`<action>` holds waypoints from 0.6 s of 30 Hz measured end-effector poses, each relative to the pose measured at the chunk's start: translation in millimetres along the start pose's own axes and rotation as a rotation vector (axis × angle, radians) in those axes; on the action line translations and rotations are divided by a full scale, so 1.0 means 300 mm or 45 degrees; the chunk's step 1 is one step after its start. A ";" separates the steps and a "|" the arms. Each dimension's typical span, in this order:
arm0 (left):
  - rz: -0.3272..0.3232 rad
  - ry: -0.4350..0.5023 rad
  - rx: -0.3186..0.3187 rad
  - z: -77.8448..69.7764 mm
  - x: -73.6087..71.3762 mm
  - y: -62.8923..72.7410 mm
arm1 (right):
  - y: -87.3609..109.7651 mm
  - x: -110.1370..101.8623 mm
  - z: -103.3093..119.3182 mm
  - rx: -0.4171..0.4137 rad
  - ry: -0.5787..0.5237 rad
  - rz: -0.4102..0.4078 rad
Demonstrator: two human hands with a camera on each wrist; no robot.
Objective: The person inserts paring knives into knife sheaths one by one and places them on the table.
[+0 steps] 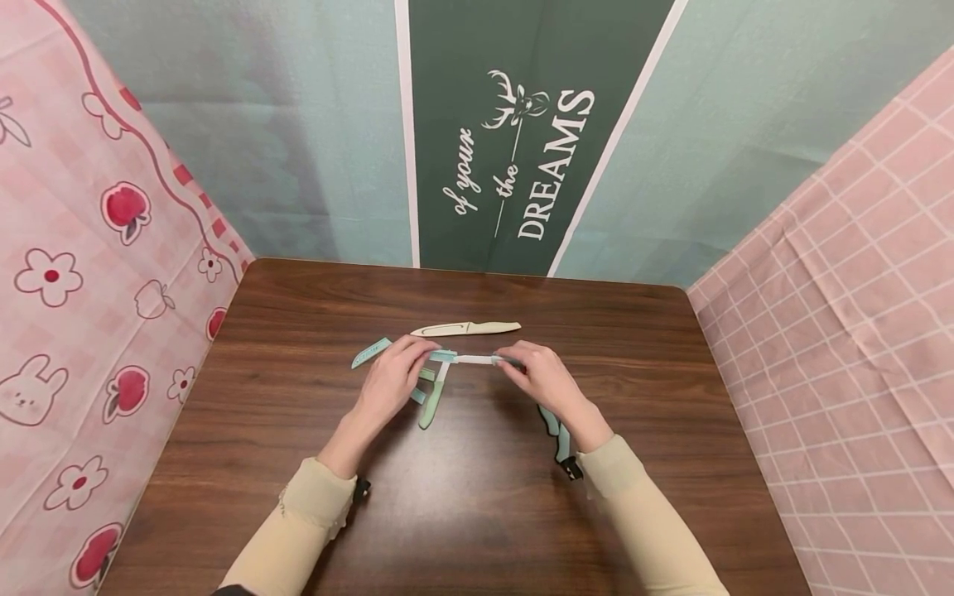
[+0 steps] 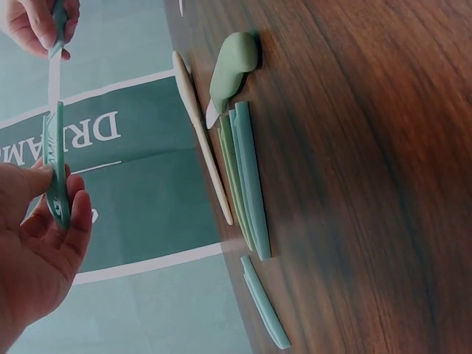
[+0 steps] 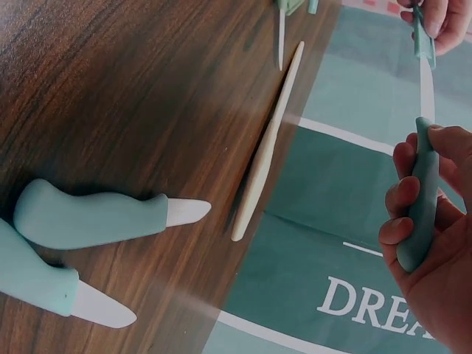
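The step in hand looked like sheathing, or possibly drawing, the teal-handled knife (image 3: 417, 210); a still moment could not tell which. At the centre of the head view, the left hand (image 1: 392, 374) pinched the teal cover (image 2: 56, 166) between thumb and fingers, while the right hand (image 1: 549, 379) wrapped its fingers round the handle. If sheathing, the next move probably called for a straight, steady push, fingertips clear of the cover's mouth. The white blade (image 1: 474, 359) stood mostly bare between the hands, its tip end apparently in the cover, whose side showed cut-out patterning
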State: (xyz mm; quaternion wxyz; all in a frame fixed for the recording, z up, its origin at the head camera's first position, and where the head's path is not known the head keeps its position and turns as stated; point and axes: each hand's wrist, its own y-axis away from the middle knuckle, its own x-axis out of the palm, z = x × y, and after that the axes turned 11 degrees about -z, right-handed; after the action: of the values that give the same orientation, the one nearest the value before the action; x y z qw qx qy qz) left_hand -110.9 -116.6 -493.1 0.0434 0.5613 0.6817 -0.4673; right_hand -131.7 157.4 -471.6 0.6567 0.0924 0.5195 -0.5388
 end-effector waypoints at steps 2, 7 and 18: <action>0.014 0.005 -0.006 -0.002 0.001 0.000 | -0.001 0.003 0.003 -0.005 0.001 0.014; 0.050 0.011 -0.043 -0.006 0.003 0.002 | -0.003 0.005 0.008 0.030 -0.011 0.026; 0.086 0.019 -0.061 -0.015 0.010 0.005 | -0.003 0.006 0.011 0.057 -0.009 0.034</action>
State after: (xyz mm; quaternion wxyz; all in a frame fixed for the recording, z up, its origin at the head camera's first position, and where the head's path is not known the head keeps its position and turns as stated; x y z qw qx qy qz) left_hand -108.7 -111.4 -493.3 0.0675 0.5864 0.6736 -0.4448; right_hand -130.7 153.6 -471.1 0.6635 0.1123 0.5038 -0.5416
